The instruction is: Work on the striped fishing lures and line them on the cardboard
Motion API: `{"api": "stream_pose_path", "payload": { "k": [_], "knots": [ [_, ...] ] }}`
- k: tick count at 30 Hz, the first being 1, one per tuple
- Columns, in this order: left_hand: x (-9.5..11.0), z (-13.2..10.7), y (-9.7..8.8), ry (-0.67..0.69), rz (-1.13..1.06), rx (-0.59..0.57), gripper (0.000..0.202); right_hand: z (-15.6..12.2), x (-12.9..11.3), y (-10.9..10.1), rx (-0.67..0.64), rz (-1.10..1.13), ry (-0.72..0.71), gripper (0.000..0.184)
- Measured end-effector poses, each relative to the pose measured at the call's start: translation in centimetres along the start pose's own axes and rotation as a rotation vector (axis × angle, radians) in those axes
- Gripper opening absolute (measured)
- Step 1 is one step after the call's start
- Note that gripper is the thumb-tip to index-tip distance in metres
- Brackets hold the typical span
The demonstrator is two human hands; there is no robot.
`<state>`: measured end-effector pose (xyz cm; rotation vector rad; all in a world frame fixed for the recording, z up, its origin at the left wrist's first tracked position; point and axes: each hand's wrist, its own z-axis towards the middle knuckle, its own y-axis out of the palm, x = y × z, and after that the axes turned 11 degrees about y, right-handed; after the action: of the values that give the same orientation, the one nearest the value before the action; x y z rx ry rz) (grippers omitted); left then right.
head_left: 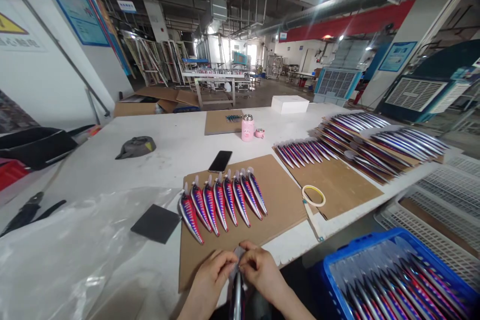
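A fishing lure with a dark back and silvery side points toward me at the table's front edge. My left hand pinches the clear lip end of this lure from the left. From the right, the thumb and fingers of my right hand close on the same end. The fingertips partly hide the lip. Just beyond my hands, several red, blue and silver lures lie side by side in a row on a cardboard sheet.
A black square pad and plastic sheeting lie left. Behind are a phone, pink bottle and grey cap. Right are a tape roll, box cutter, stacked lures and a blue crate of lures.
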<state>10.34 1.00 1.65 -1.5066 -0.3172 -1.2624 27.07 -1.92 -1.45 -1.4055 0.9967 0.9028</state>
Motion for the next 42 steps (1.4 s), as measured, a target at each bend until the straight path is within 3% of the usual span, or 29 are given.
{"api": "stream_pose_path", "payload": {
  "k": [2, 6, 8, 10, 13, 24, 28, 36, 42],
  "knots": [
    [0.2, 0.2, -0.2, -0.004, 0.014, -0.064, 0.015, -0.1, -0.2, -0.1, -0.002, 0.005, 0.003, 0.026],
    [0.2, 0.7, -0.2, -0.067, 0.13, -0.199, 0.041, -0.2, -0.9, -0.2, -0.017, 0.019, 0.015, 0.027],
    [0.2, 1.0, -0.1, -0.092, 0.182, -0.221, 0.031, -0.2, -1.0, -0.3, -0.013, 0.02, 0.033, 0.027],
    [0.4, 1.1, 0.0, -0.103, 0.208, -0.217, 0.015, -0.2, -1.0, -0.3, -0.007, 0.021, 0.049, 0.026],
    [0.6, 1.2, 0.2, -0.114, 0.248, -0.215, 0.009, -0.2, -0.7, -0.2, -0.015, 0.021, 0.053, 0.027],
    [0.8, 1.1, 0.5, -0.095, 0.312, -0.187, 0.01, -0.3, -0.8, -0.6, -0.049, -0.005, -0.01, 0.029],
    [0.3, 0.9, 0.2, -0.043, 0.292, -0.17, 0.014, -0.3, -0.1, 0.0, 0.002, -0.001, -0.016, 0.024],
    [-0.9, -0.2, 1.6, -0.051, 0.294, 0.022, 0.015, -0.7, -0.4, 0.1, 0.023, 0.013, -0.041, 0.023],
    [-0.9, -1.1, 1.7, 0.003, 0.238, 0.023, 0.019, -1.0, -0.5, 0.1, 0.053, 0.0, -0.013, 0.026]
  ]
}}
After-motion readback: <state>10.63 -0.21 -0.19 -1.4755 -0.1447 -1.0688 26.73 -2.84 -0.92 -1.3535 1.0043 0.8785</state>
